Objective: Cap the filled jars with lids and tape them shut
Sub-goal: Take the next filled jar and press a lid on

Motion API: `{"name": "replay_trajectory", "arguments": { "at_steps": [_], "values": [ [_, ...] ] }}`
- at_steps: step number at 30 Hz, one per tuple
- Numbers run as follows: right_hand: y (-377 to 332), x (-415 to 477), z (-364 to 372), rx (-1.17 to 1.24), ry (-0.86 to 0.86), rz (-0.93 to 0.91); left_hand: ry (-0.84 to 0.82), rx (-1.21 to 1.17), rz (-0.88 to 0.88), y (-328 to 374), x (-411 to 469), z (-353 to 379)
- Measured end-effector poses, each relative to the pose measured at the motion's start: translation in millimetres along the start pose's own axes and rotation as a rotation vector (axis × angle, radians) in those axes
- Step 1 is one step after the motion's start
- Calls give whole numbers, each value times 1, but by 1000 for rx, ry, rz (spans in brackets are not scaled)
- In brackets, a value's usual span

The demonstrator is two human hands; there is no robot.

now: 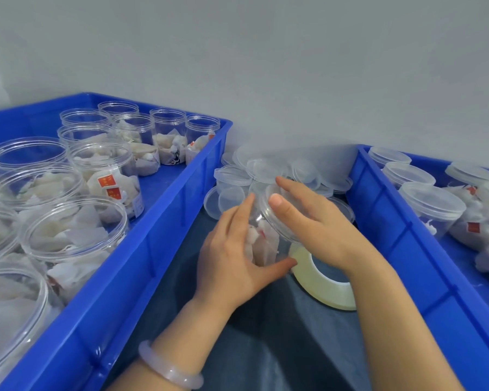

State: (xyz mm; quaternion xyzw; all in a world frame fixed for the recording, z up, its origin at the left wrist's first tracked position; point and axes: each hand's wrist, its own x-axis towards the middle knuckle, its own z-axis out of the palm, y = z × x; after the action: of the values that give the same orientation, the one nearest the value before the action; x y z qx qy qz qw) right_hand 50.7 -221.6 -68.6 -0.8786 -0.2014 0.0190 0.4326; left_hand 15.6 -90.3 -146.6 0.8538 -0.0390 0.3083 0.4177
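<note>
A clear jar [261, 244] filled with white tea bags lies tilted between my hands over a dark cloth. My left hand [232, 258] grips its body, thumb under and fingers over. My right hand [314, 221] holds a clear lid [277, 215] on the jar's mouth, with the thumb against the lid's rim. A roll of clear tape [322, 280] lies flat just below my right wrist. A pile of loose clear lids [266, 170] sits behind the hands.
The blue crate [141, 266] on the left holds several open filled jars [76, 235]. The blue crate [401, 230] on the right holds several capped jars [432, 207]. A grey wall stands close behind.
</note>
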Motion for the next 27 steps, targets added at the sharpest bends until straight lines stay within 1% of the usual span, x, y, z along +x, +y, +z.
{"name": "replay_trajectory", "arguments": {
  "at_steps": [2, 4, 6, 12, 15, 17, 19, 21, 23, 24, 25, 27],
  "values": [
    [1, -2, -9, -38, -56, 23, -1, -35, -51, 0, 0, 0],
    [0, -5, -18, -173, -108, 14, -11, -65, -73, 0, 0, 1],
    [-1, -7, -25, -233, -126, 1, -39, -122, -98, 1, -1, 2],
    [0, -7, -26, -184, -34, 64, -91, -189, -59, -1, -3, 3],
    [0, -4, -18, -281, -9, 102, -65, -164, -66, 2, -4, 4],
    [-2, -2, -11, -305, 67, 93, -105, -137, -60, 2, -2, 3],
    [-3, -2, -10, -247, 96, 41, -184, -273, -79, -1, 1, -2],
    [-4, -4, -15, -147, 29, -24, -293, -480, -118, -7, 4, -8],
    [-2, -6, -23, 49, -24, -106, -417, -643, -165, -10, 5, -10],
    [-1, -7, -26, 134, -26, -141, -457, -684, -176, -11, 6, -9],
    [0, -7, -28, 176, -31, -165, -469, -702, -180, -11, 5, -7],
    [2, -6, -27, 138, -47, -183, -433, -720, -180, -10, 4, -3]
  ]
}}
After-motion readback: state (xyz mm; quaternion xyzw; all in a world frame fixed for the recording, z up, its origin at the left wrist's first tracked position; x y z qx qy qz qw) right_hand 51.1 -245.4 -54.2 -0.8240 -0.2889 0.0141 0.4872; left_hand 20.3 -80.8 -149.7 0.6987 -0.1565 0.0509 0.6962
